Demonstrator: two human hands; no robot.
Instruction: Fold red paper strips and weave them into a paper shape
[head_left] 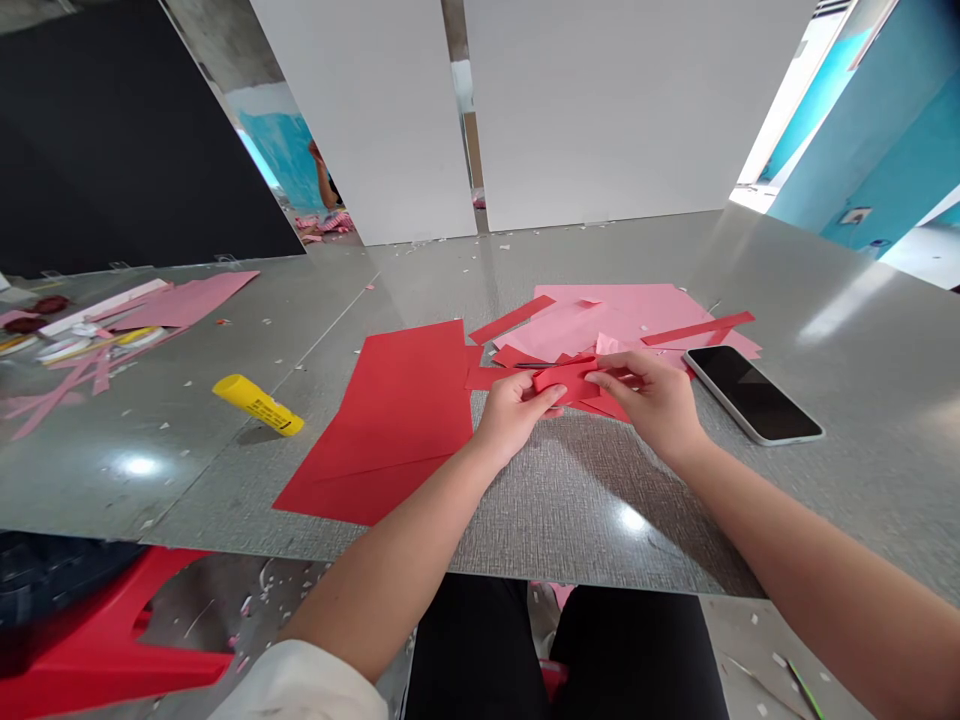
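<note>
Between my two hands is a small piece of red paper (568, 380), lifted a little off the table. My left hand (517, 405) pinches its left end, thumb on top. At its right end, my right hand (649, 395) grips it between thumb and fingers. Behind and under it lie red paper strips (514, 318) and pink paper sheets (637, 305). A thin dark tool, its kind unclear, shows just behind the held piece. Large red paper sheets (409, 390) rest flat to the left of my left hand.
A phone (754, 395) lies right of my right hand. At left, a yellow glue stick (259, 404) lies on the grey table (570, 510). Pink paper and strips (187, 300) are farther left. White panels (600, 110) stand at the back; a red stool (112, 640) is below left.
</note>
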